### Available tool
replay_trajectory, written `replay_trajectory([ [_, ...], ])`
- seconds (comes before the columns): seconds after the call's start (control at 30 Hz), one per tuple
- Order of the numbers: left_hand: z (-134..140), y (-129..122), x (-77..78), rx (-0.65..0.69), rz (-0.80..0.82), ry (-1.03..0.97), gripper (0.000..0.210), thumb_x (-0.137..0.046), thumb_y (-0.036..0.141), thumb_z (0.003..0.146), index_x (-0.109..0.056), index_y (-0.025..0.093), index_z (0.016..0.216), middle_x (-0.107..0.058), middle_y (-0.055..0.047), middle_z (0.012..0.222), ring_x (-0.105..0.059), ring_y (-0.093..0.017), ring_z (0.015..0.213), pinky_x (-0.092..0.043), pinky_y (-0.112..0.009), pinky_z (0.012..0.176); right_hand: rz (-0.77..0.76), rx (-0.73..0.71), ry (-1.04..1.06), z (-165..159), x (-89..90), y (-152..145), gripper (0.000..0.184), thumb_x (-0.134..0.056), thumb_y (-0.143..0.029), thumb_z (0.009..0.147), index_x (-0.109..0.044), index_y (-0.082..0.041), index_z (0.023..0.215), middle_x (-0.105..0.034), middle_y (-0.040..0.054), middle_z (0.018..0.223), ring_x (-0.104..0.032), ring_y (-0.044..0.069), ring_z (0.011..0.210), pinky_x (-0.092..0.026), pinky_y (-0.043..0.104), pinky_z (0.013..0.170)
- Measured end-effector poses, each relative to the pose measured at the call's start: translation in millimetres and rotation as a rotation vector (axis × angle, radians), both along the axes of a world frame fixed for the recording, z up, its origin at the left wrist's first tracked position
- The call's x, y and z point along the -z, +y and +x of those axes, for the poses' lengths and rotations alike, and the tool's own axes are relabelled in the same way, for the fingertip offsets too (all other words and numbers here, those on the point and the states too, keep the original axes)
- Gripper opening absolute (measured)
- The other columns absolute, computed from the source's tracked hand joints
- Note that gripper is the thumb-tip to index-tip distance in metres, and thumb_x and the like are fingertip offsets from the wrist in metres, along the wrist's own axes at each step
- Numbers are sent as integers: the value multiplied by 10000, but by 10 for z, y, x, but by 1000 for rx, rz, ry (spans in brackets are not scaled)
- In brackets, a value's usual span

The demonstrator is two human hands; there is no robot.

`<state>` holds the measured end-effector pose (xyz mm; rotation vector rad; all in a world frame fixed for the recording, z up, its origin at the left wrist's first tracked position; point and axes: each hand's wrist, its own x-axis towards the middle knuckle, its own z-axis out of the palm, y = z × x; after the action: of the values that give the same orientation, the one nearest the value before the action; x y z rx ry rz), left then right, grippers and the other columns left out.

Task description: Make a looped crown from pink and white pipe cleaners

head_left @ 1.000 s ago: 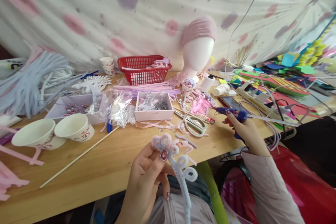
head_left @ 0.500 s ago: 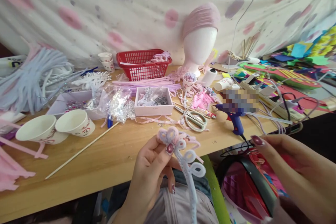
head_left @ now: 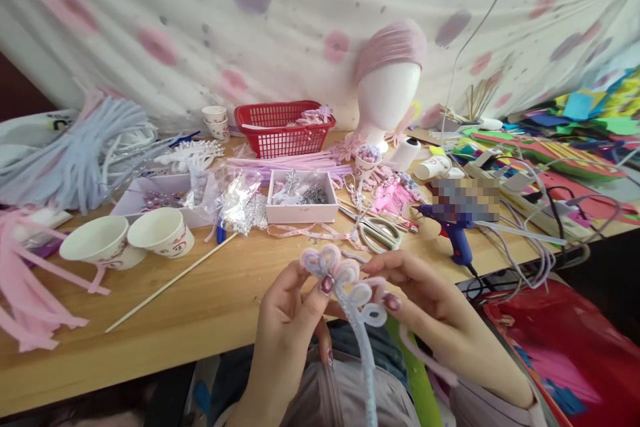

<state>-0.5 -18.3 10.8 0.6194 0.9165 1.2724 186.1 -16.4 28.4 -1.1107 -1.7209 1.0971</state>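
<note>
My left hand (head_left: 295,320) pinches a looped pipe-cleaner piece (head_left: 363,340) near its top, between thumb and fingers. Pale blue and pink loops run along one side of it, and a long pale blue stem hangs down. Close by on the right, my right hand (head_left: 430,310) has its thumb and fingers around a pink pipe cleaner (head_left: 381,285) beside the loops. The pink tail trails down below that hand; the exact contact of the fingertips is partly hidden. Beyond the hands lie scissors (head_left: 381,235) with pale handles.
A blue glue gun (head_left: 457,240) with its cord lies to the right. Paper cups (head_left: 163,233) and a thin wooden stick (head_left: 170,285) are at left. Behind are a white box (head_left: 303,213), a red basket (head_left: 280,140) and a white mannequin head (head_left: 387,93). Pipe-cleaner bundles (head_left: 75,153) lie far left.
My right hand has come in from the right to the looped piece and now grips the pink pipe cleaner. My left hand keeps its hold. The view has shifted slightly.
</note>
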Motion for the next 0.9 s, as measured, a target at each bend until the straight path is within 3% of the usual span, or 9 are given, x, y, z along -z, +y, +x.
replay_trajectory([
  [0.13, 7, -14, 52, -47, 31, 66, 297, -840, 382, 751, -747, 177, 945, -753, -35, 797, -440, -10, 313, -374, -108, 282, 29, 68, -50, -34, -15, 53, 166, -585, -363, 993, -661, -215, 982, -676, 27, 820, -650, 144, 752, -527, 220, 663],
  [0.33, -3, -29, 90, -142, 110, 172, 218, -809, 357, 793, -699, 193, 884, -726, 11, 693, -512, -50, 343, -415, -130, 320, 77, 184, -157, -119, -142, 72, 181, -623, -369, 961, -649, -195, 918, -669, 9, 685, -644, 135, 612, -491, 214, 561],
  [0.47, -9, -33, 105, -200, 117, 226, 257, -822, 372, 778, -646, 200, 852, -732, -9, 847, -598, -75, 444, -448, -143, 341, 139, 291, -206, -223, -197, 6, 151, -645, -345, 937, -637, -209, 872, -641, -12, 641, -606, 124, 558, -467, 199, 498],
  [0.63, -44, -48, 130, -210, 137, 286, 240, -789, 389, 811, -673, 197, 895, -713, -52, 1010, -699, -137, 605, -479, -161, 374, 127, 314, -193, -323, -201, -38, 198, -636, -374, 938, -612, -215, 823, -631, -10, 601, -584, 130, 506, -449, 209, 443],
  [0.9, 1, -83, 116, -345, 210, 262, 124, -781, 278, 809, -730, 221, 906, -759, -1, 871, -539, -49, 405, -505, -160, 386, 68, 314, -80, -436, -240, 23, 195, -675, -357, 910, -609, -204, 808, -679, 8, 615, -632, 130, 497, -490, 215, 473],
])
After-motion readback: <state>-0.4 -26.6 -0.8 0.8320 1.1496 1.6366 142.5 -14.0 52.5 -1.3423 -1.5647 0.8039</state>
